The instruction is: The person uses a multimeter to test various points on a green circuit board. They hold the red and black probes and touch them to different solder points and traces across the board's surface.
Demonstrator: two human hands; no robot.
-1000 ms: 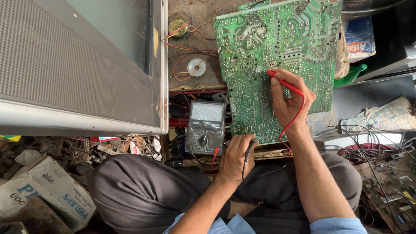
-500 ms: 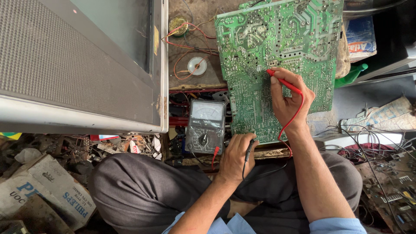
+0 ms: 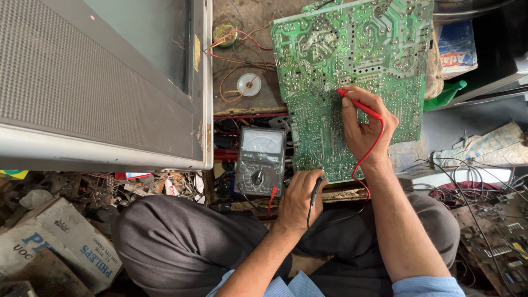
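Far left: grey television set (image 3: pixel 99 82) lying over the left edge of the tabletop (image 3: pixel 253 104), cardboard box (image 3: pixel 49 247) on the floor below. Next, near the tabletop's front edge: analogue multimeter (image 3: pixel 260 160), dial up, just beside the green circuit board (image 3: pixel 357 71). Left hand (image 3: pixel 300 201) clenched around the black probe (image 3: pixel 315 190), tip at the board's near edge. Across the tabletop's right half: the circuit board, solder side up, tilted, its near edge toward the lap. Right hand (image 3: pixel 366 124) pinching the red probe (image 3: pixel 357 103) like a pen, tip pressed onto a solder point mid-board. Red lead curling down past the wrist. Far right: tangle of wires and scrap boards (image 3: pixel 495 231). Likely risks: tip sliding off the small joint and bridging two neighbouring pads, given the close spacing; board shifting under pressure, being only propped; lead snagging on the wrist and tugging the meter.
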